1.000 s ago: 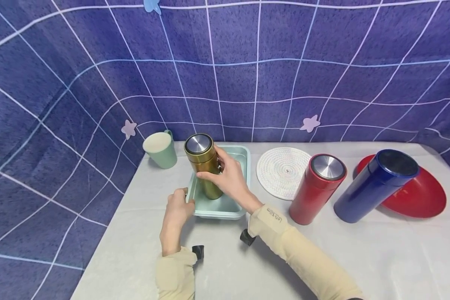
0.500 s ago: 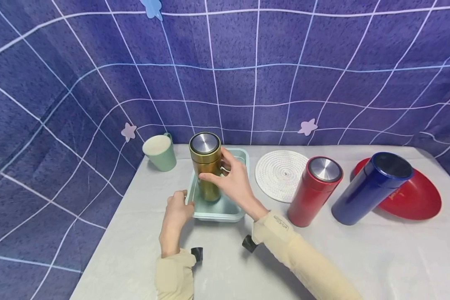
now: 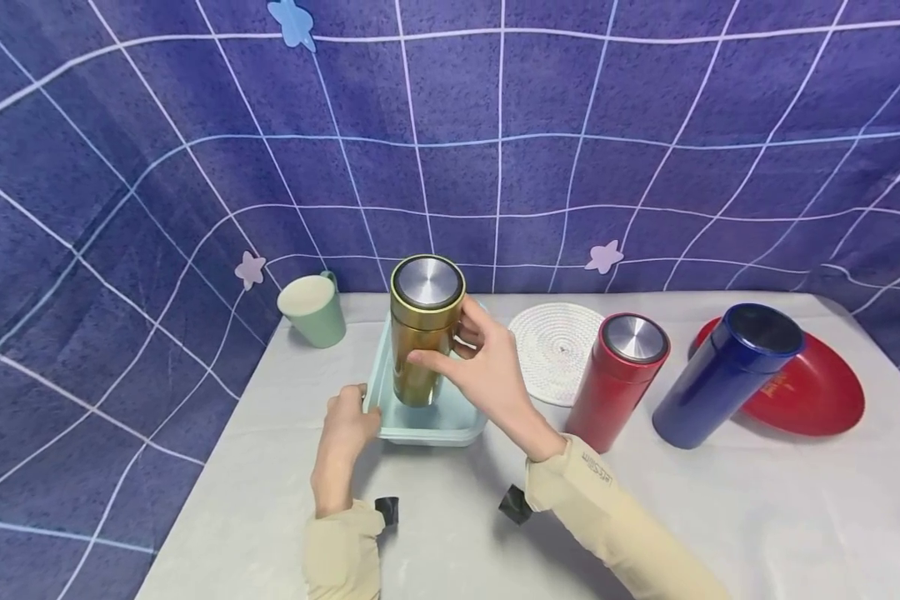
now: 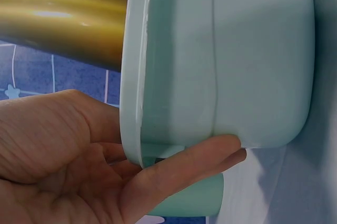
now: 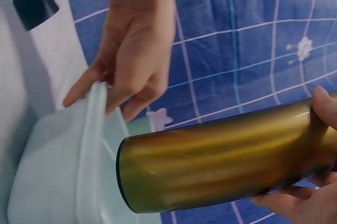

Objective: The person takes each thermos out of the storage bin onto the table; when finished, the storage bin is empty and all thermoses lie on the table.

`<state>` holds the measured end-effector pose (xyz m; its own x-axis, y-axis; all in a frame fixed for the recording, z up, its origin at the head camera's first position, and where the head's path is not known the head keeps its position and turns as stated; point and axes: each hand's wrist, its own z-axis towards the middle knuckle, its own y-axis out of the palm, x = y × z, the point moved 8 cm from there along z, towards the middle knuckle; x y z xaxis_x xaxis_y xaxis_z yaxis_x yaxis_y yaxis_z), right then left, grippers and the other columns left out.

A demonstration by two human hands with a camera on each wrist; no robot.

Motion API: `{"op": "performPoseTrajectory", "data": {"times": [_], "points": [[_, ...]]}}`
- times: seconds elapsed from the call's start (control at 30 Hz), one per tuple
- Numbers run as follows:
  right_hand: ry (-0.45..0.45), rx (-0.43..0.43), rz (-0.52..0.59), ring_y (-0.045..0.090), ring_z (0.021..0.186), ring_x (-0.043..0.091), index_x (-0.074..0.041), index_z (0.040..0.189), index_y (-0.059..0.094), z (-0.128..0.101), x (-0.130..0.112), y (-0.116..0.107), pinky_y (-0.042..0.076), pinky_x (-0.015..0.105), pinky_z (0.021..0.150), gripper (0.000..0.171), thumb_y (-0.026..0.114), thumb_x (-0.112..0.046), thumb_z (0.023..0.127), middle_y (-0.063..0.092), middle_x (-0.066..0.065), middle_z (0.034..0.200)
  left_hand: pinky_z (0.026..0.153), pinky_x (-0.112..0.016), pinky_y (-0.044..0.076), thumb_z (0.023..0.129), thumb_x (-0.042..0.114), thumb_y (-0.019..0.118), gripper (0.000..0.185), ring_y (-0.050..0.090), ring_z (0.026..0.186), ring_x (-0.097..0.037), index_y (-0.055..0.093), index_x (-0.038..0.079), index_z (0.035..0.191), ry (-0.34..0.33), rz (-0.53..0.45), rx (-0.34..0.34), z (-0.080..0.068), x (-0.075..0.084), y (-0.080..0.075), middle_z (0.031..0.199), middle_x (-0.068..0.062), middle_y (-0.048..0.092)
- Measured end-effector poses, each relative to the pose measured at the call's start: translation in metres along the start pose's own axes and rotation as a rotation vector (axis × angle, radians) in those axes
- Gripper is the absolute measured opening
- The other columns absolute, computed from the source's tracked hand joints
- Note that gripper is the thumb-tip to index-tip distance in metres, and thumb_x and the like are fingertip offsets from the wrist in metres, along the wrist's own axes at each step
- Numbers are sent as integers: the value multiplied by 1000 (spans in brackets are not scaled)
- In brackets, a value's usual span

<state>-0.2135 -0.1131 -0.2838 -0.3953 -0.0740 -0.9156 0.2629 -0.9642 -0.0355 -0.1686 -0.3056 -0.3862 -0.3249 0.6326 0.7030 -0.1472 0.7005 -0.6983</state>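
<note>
My right hand [image 3: 498, 375] grips a gold thermos [image 3: 420, 342] around its upper body, thumb in front. Its silver-topped lid faces up, and it hangs upright over a pale green plastic basin [image 3: 429, 437]. In the right wrist view the thermos base [image 5: 131, 176] is just above the basin's rim [image 5: 92, 145]. My left hand [image 3: 347, 429] holds the basin's left edge. The left wrist view shows the fingers [image 4: 184, 169] against the basin's outer wall [image 4: 258, 71], with the rim between them and the thumb side.
A green mug [image 3: 315, 317] stands back left. Right of the basin lies a white woven mat [image 3: 547, 346], with a red thermos [image 3: 615, 392] in front of it. Farther right, a blue thermos [image 3: 720, 383] overlaps a red plate [image 3: 821, 400]. A purple-blue grid cloth [image 3: 457, 175] hangs behind.
The gold thermos has risen from inside the basin and shifted a little right in my right hand. My left hand stays on the basin's edge.
</note>
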Motion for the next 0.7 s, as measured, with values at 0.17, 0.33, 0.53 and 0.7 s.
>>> {"op": "performPoseTrajectory", "data": {"times": [0.17,0.33,0.53,0.7], "points": [[-40,8,27,69,99,18,-11,122,63,-9,-19,-14,55,32,87,58,87,-6,69,72,8,109,90,-56,50,87,-5,50,40,63,105,-45,55,-15,125,15,-4,9,-2,1,-1,116,-35,62],[-61,15,28,69,97,16,-10,122,63,-19,-36,-32,56,34,86,59,86,-2,68,73,8,108,90,-57,50,87,-5,50,40,63,104,-46,55,-16,124,23,-1,15,-2,3,0,114,-35,62],[-45,22,4,69,97,17,-10,122,63,-32,-50,-53,56,35,85,60,85,0,68,72,6,108,92,-58,48,89,-4,50,42,57,112,-50,50,-18,129,18,17,-2,-2,4,2,122,-38,57],[-45,41,-18,68,97,18,-9,120,64,-43,-57,-68,57,34,84,60,86,2,66,71,5,107,93,-58,47,90,-3,49,43,57,114,-50,49,-17,130,6,29,-10,-2,3,2,123,-38,56]]}}
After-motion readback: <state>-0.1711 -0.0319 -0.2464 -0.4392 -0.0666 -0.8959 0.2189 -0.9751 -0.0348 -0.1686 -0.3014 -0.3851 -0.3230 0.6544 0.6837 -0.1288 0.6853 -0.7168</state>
